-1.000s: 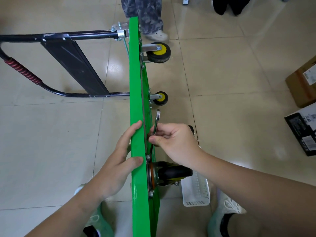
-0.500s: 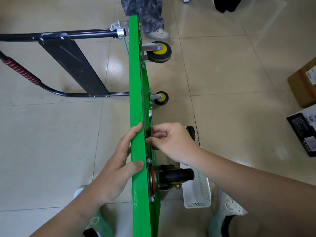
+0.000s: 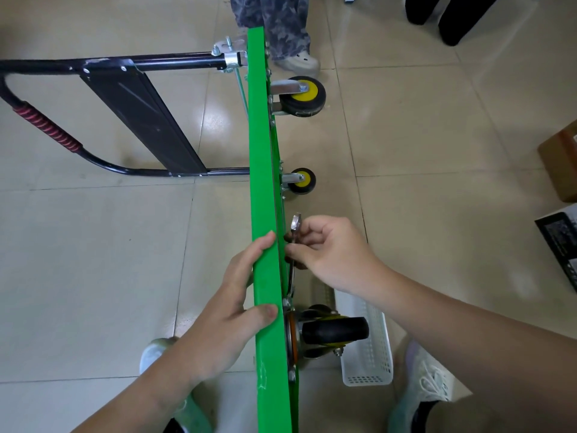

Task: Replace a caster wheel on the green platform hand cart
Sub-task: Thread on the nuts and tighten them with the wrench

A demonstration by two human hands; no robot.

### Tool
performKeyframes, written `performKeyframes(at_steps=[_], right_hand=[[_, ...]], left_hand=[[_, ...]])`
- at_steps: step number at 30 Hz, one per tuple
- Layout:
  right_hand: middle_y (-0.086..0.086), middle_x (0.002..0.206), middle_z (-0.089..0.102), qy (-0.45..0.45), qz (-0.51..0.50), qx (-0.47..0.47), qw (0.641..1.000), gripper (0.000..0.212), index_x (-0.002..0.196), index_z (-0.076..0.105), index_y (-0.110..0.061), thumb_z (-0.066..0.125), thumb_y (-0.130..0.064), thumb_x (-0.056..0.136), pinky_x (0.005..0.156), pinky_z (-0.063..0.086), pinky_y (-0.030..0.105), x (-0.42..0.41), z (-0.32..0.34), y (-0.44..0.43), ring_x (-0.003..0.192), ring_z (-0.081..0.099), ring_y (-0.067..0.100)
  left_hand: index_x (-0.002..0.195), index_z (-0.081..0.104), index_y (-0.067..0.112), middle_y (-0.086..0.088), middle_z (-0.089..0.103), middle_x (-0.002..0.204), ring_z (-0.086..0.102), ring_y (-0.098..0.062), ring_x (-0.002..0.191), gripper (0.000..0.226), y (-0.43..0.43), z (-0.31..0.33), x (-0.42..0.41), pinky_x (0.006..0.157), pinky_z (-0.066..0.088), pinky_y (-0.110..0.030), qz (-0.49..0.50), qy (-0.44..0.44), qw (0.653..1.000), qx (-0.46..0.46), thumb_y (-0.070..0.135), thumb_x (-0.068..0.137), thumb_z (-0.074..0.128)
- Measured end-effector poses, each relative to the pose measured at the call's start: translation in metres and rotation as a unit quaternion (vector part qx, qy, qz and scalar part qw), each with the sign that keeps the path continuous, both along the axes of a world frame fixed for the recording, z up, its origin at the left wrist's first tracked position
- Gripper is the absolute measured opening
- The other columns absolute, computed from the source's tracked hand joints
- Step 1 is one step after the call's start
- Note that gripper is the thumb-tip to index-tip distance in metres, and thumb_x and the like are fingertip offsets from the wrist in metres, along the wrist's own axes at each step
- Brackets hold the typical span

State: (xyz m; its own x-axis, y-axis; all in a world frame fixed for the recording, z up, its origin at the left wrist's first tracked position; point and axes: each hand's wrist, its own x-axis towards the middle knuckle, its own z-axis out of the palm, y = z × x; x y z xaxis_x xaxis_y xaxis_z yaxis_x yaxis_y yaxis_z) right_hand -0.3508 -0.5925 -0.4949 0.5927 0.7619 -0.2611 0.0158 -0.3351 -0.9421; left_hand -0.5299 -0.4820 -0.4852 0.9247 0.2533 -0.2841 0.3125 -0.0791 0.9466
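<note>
The green platform hand cart (image 3: pixel 260 182) stands on edge on the beige tiled floor (image 3: pixel 93 276), running from 12 to 6 o'clock. The left hand (image 3: pixel 224 320) has its fingers clamped on the rim. The right hand (image 3: pixel 334 254) pinches a slim silver metal wrench (image 3: pixel 295 221) at 12 o'clock from the black rubber caster wheel (image 3: pixel 334 331).

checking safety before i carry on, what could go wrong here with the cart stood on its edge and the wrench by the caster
1. The green platform stands on its edge, steadied by the left hand; a hard pull could tip it.
2. The right hand pinches the wrench close to the platform; if it slips, knuckles may hit metal.
3. Loosened hardware could drop and miss the white basket on the floor by the caster wheel.
</note>
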Motion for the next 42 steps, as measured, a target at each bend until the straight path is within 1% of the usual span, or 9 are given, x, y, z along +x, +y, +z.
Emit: performKeyframes(at_steps=[2,6,10,14,17,19,22,28,42], right_hand=[[-0.002,0.077,0.076,0.016,0.010,0.014,1.000,0.015,0.082,0.070,-0.020,0.075,-0.006,0.085,0.077,0.061,0.037,0.005,0.007,-0.001,0.075,0.074,0.015],[-0.003,0.075,0.075,0.059,0.025,0.031,0.997,0.021,0.085,0.069,-0.022,0.071,-0.001,0.088,0.072,0.062,0.032,0.008,0.016,-0.005,0.077,0.073,0.014],[-0.004,0.079,0.075,0.068,0.024,0.059,0.996,0.024,0.088,0.071,-0.022,0.073,0.002,0.085,0.074,0.060,0.026,-0.004,0.017,-0.009,0.079,0.073,0.012],[-0.007,0.080,0.075,0.063,-0.001,0.078,0.995,0.030,0.090,0.071,-0.024,0.071,0.005,0.085,0.082,0.059,0.027,-0.016,0.014,-0.015,0.083,0.073,0.011],[-0.011,0.079,0.076,0.058,-0.023,0.069,0.996,0.032,0.090,0.071,-0.029,0.069,0.004,0.088,0.078,0.059,0.024,-0.016,0.013,-0.009,0.081,0.073,0.007],[-0.010,0.082,0.076,0.055,-0.016,0.064,0.996,0.033,0.094,0.072,-0.028,0.068,0.004,0.088,0.082,0.060,0.027,-0.019,0.013,-0.003,0.084,0.074,0.008],[-0.006,0.091,0.076,0.055,-0.015,0.078,0.995,0.030,0.106,0.074,-0.015,0.068,0.007,0.087,0.091,0.059,0.035,-0.026,0.016,-0.004,0.091,0.074,0.013],[-0.013,0.079,0.076,0.077,-0.040,0.084,0.993,0.037,0.086,0.071,-0.031,0.067,0.006,0.089,0.079,0.059,0.022,-0.021,0.015,-0.006,0.082,0.074,0.005],[-0.014,0.075,0.075,0.093,-0.011,0.142,0.985,0.033,0.089,0.070,-0.020,0.064,0.013,0.087,0.070,0.055,0.013,-0.014,0.019,-0.009,0.075,0.071,0.000]], left_hand=[[0.145,0.027,0.068,0.009,0.038,0.156,0.049,-0.020,0.135,0.084,0.001,0.000,0.000,0.104,0.051,-0.045,-0.003,0.002,1.000,-0.004,0.041,0.074,0.062],[0.145,0.027,0.068,0.013,0.037,0.157,0.044,-0.015,0.140,0.083,0.001,0.002,0.000,0.103,0.050,-0.034,-0.004,0.004,1.000,-0.002,0.043,0.074,0.061],[0.147,0.026,0.065,0.013,0.037,0.157,0.044,-0.015,0.140,0.085,0.001,0.001,-0.001,0.115,0.040,-0.050,0.003,0.011,1.000,0.009,0.042,0.073,0.061],[0.147,0.027,0.065,0.015,0.037,0.158,0.043,-0.013,0.142,0.085,0.000,0.004,-0.001,0.117,0.038,-0.050,0.006,0.012,1.000,0.010,0.040,0.073,0.061],[0.148,0.026,0.065,0.010,0.039,0.157,0.046,-0.020,0.139,0.085,0.001,0.003,-0.001,0.115,0.039,-0.056,0.006,0.017,1.000,0.008,0.041,0.075,0.061],[0.148,0.027,0.064,0.010,0.038,0.157,0.046,-0.021,0.139,0.085,0.002,0.002,-0.002,0.115,0.038,-0.057,0.011,0.015,1.000,0.011,0.040,0.074,0.061],[0.149,0.028,0.062,0.014,0.038,0.158,0.044,-0.019,0.141,0.086,0.000,0.001,-0.003,0.117,0.036,-0.056,0.011,0.012,1.000,0.014,0.039,0.074,0.062],[0.149,0.027,0.062,0.011,0.038,0.158,0.046,-0.022,0.139,0.086,0.001,0.000,-0.002,0.115,0.038,-0.058,0.007,0.013,1.000,0.009,0.038,0.075,0.061],[0.150,0.026,0.062,0.009,0.038,0.158,0.045,-0.022,0.141,0.085,0.000,-0.001,-0.004,0.116,0.037,-0.058,0.006,0.011,1.000,0.005,0.038,0.076,0.062]])
